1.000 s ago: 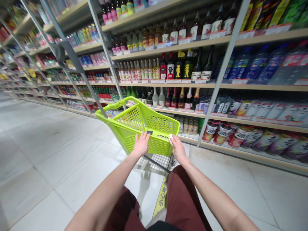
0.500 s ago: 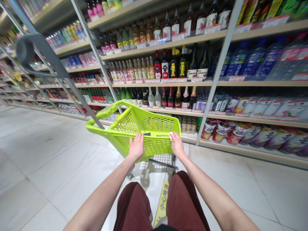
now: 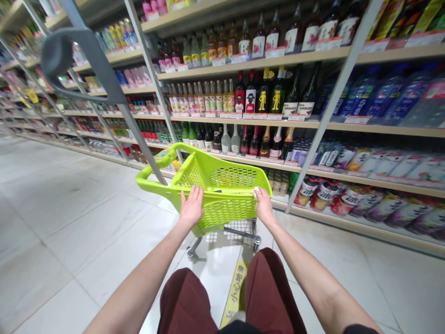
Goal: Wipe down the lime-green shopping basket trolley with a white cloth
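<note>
A bright green plastic shopping cart (image 3: 229, 211) with a perforated basket stands before me. My left hand (image 3: 192, 206) lies flat against the near side of its basket, close to the handle end, fingers stretched out. Toward the far right corner, my right hand (image 3: 264, 206) is closed at the rim, pinching a small white tissue-like wad (image 3: 256, 191). Most of that wad is hidden by the fingers. Behind my left fingertips, part of a small dark object (image 3: 217, 191) shows inside the basket; its kind cannot be told.
Shelves (image 3: 243, 121) of bottled drinks run along behind the cart. A grey pole with a looped holder (image 3: 83, 65) rises from the cart's handle end at upper left. A yellow floor strip (image 3: 236, 287) lies between my knees. Large bottles (image 3: 325, 195) fill the low shelf at right.
My left hand has slid left along the near rim, toward the handle end. The right hand stays near the right corner with the white wad. The view has shifted slightly.
</note>
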The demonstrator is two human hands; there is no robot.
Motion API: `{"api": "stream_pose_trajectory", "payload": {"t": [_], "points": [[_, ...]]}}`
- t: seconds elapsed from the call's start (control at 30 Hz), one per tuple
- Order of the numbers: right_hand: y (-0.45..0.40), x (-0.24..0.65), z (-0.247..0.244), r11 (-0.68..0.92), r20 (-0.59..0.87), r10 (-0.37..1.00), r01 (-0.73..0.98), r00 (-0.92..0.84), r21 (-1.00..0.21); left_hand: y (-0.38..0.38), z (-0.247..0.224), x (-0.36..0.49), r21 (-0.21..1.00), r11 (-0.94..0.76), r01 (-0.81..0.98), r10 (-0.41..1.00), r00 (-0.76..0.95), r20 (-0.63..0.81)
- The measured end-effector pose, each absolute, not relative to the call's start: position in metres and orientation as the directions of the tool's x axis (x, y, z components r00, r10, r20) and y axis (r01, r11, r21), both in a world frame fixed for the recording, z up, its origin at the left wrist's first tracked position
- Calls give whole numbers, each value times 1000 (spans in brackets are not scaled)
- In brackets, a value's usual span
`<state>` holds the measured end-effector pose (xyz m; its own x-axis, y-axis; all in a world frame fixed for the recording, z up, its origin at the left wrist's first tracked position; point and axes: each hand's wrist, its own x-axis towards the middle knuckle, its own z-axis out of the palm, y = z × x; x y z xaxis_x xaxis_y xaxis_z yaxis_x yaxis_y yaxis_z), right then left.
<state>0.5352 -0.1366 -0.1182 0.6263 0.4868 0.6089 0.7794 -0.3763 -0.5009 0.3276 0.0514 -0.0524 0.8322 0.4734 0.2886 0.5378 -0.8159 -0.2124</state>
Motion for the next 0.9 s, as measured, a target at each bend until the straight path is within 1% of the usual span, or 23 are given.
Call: {"api": "stream_pose_trajectory", "payload": {"t": [0.1, 0.2, 0.27, 0.33, 0.4, 0.47, 0.53, 0.6, 0.67, 0.8, 0.9], "points": [[-102, 505, -109, -283, 609, 566, 825, 555, -489, 47, -52, 326, -205, -819, 536, 479, 835, 270], [-64, 465, -97, -112, 626, 671, 890, 396, -442, 41, -50, 325, -205, -833, 513, 459, 849, 261], [-53, 453, -92, -40, 629, 709, 908, 319, -416, 41, -48, 320, -206, -842, 499, 439, 854, 279], [-57, 457, -93, -54, 615, 715, 904, 331, -423, 44, -45, 313, -200, -831, 519, 445, 836, 322], [-70, 472, -98, -130, 600, 686, 882, 410, -454, 49, -44, 305, -194, -817, 543, 456, 814, 361], [-82, 486, -104, -195, 598, 641, 856, 481, -480, 54, -43, 299, -196, -820, 537, 447, 816, 366], [-84, 489, -104, -217, 604, 618, 848, 503, -484, 57, -42, 295, -194, -834, 516, 427, 828, 364], [-73, 477, -99, -187, 609, 642, 865, 467, -466, 58, -41, 292, -185, -843, 505, 413, 828, 378], [-51, 454, -87, -117, 613, 688, 893, 388, -434, 61, -39, 288, -173, -840, 514, 411, 811, 416], [0, 396, -53, 35, 646, 726, 925, 237, -379, 72, -33, 274, -118, -783, 610, 477, 712, 515], [20, 370, -37, 119, 654, 743, 933, 144, -340, 78, -34, 263, -103, -754, 649, 510, 676, 532]]}}
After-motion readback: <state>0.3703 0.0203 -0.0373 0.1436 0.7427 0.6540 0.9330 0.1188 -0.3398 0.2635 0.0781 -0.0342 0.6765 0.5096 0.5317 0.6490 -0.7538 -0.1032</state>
